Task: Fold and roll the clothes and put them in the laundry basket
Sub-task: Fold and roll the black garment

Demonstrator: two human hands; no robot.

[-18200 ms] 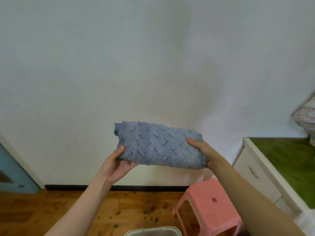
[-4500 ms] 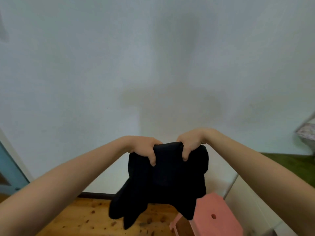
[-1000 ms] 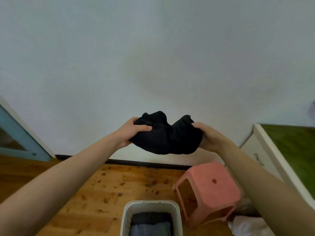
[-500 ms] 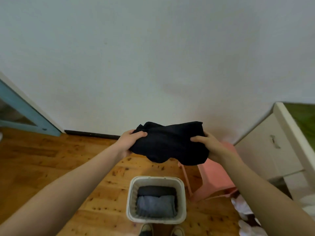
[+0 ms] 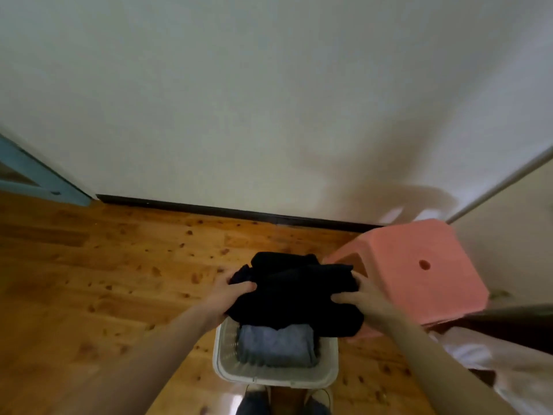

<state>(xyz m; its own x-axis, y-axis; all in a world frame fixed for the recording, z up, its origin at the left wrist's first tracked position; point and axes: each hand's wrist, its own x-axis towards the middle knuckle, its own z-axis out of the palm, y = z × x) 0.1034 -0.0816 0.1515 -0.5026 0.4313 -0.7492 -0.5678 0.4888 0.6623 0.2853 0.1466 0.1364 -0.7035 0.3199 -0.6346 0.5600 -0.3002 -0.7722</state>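
Observation:
A rolled black garment [image 5: 294, 298] sits at the far end of the white laundry basket [image 5: 273, 377], over its rim. My left hand [image 5: 223, 296] grips the bundle's left end with the thumb on top. My right hand [image 5: 363, 302] grips its right end the same way. Inside the basket, nearer to me, lies a rolled grey-blue garment [image 5: 276, 345]. The black bundle hides the basket's far rim.
A pink plastic stool [image 5: 413, 269] stands right beside the basket on the wooden floor [image 5: 89, 265]. A white cabinet [image 5: 514, 229] is at the right. White cloth [image 5: 478, 357] lies at lower right. My feet [image 5: 287, 399] are just behind the basket. A blue door frame [image 5: 36, 178] is at far left.
Both hands have lowered the black bundle from chest height down onto the basket's far end. The view has tilted further down.

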